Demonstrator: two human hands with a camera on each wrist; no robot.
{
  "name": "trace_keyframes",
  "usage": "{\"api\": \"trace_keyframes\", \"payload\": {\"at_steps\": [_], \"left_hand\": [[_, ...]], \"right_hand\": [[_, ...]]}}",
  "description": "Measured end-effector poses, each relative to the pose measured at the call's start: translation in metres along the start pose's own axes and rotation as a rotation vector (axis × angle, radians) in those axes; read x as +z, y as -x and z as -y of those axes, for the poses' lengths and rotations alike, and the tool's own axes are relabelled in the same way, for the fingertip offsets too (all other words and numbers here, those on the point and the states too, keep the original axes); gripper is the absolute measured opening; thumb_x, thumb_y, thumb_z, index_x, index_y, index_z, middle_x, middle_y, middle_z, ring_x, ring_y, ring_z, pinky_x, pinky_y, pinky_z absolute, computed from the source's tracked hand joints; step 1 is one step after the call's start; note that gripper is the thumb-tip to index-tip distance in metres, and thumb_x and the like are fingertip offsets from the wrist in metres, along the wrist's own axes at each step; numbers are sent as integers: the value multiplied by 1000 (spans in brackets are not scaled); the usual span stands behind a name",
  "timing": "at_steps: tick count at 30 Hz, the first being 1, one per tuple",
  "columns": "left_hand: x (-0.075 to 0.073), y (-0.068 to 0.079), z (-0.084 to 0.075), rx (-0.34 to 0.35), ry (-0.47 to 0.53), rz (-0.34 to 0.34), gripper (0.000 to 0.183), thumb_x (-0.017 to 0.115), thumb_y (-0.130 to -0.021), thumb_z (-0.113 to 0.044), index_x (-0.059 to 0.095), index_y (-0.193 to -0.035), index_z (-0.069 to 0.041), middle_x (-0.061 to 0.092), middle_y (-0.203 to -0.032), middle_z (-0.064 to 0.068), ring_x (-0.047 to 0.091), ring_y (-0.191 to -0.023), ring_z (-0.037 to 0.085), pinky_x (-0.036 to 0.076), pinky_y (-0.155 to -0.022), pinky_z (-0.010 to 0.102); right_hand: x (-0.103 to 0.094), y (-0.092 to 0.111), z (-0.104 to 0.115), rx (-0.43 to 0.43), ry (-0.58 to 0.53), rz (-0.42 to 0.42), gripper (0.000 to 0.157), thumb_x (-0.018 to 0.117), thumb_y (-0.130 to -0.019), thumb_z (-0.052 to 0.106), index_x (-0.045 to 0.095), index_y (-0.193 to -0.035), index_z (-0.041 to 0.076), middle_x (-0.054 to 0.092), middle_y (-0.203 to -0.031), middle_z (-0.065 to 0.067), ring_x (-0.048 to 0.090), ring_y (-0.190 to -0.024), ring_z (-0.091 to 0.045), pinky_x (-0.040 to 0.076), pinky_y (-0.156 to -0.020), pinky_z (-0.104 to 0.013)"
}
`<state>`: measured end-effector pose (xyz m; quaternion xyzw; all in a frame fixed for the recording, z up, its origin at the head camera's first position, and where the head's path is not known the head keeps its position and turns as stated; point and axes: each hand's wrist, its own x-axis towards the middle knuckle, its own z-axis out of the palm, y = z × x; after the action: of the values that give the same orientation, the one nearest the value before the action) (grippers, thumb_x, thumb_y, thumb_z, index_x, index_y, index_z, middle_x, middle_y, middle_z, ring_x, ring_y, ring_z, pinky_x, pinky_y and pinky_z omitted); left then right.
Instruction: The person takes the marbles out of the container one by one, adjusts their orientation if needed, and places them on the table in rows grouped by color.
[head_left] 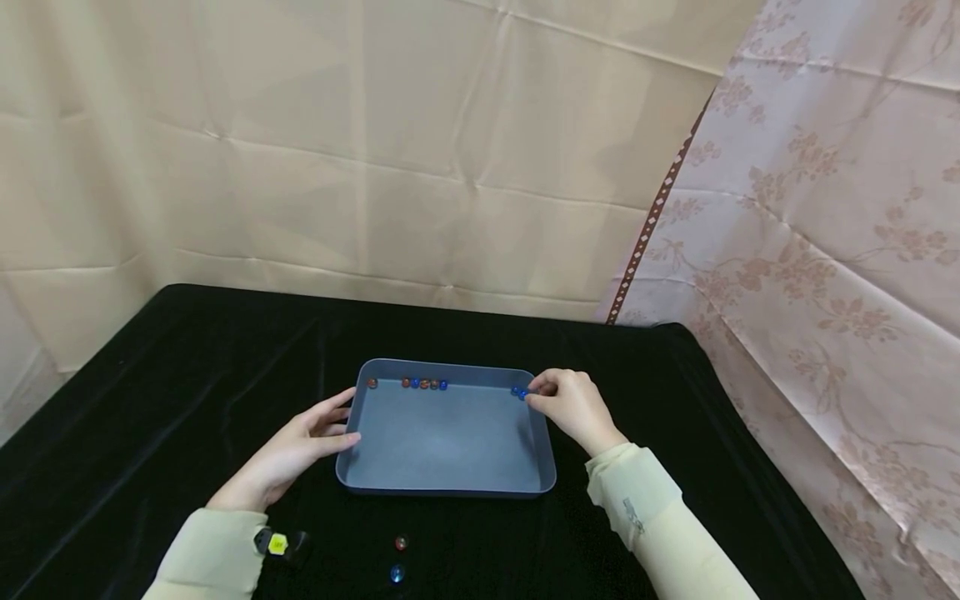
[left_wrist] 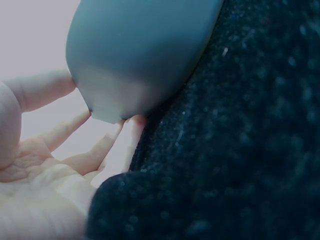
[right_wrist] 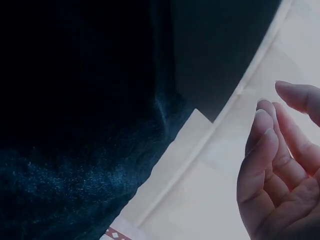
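A blue-grey rectangular tray (head_left: 442,446) lies on the black cloth. My left hand (head_left: 303,446) holds its left side, thumb over the rim and fingers along the outside; the left wrist view shows those fingers (left_wrist: 107,145) against the tray's end. Over the far right corner is my right hand (head_left: 573,408), its fingertips beside a few blue marbles (head_left: 518,392). In the right wrist view its thumb and fingers (right_wrist: 260,160) stand a little apart, with no marble visible between them. Along the tray's far wall sit a lone brown marble (head_left: 372,382) and a row of brown and blue marbles (head_left: 424,384).
In front of the tray, on the cloth, lie a reddish marble (head_left: 401,542) and a blue marble (head_left: 397,572). A black cloth (head_left: 225,358) covers the table. Cream curtain (head_left: 315,167) hangs behind, and flowered curtain (head_left: 817,233) at the right.
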<state>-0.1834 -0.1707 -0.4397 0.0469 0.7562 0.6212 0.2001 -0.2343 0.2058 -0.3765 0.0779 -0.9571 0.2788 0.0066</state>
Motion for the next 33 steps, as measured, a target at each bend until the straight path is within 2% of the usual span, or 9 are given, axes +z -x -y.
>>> {"api": "trace_keyframes", "payload": {"at_steps": [9,14,23,33], "left_hand": [[1,1,-2,4,3,-1,75,59,-98,-22,17,-159,-15,29,-155,29,44,-134,42,39,-109,61],[1,1,-2,6,0,-1,75,59,-98,-22,16,-159,-15,28,-155,29,44,-134,43,39,-109,61],[1,1,1,30,-6,-2,75,59,-98,-23,17,-159,-14,30,-154,29,46,-133,41,39,-109,61],[1,1,0,27,-7,-4,75,60,-98,-22,17,-159,-14,29,-155,30,45,-133,42,39,-109,62]], "right_hand": [[5,-7,0,7,101,21,18,73,-87,19,75,-100,7,55,-68,-2,44,-51,-12,33,-45,-23],[8,-12,-1,31,136,38,19,74,-87,20,75,-101,8,56,-72,-2,47,-54,-13,35,-46,-24],[11,-21,-5,33,287,52,20,75,-85,24,76,-100,12,62,-96,-7,57,-72,-18,48,-55,-28],[15,-27,-5,53,335,87,22,75,-85,26,75,-103,12,61,-100,-9,57,-74,-19,48,-56,-29]]}}
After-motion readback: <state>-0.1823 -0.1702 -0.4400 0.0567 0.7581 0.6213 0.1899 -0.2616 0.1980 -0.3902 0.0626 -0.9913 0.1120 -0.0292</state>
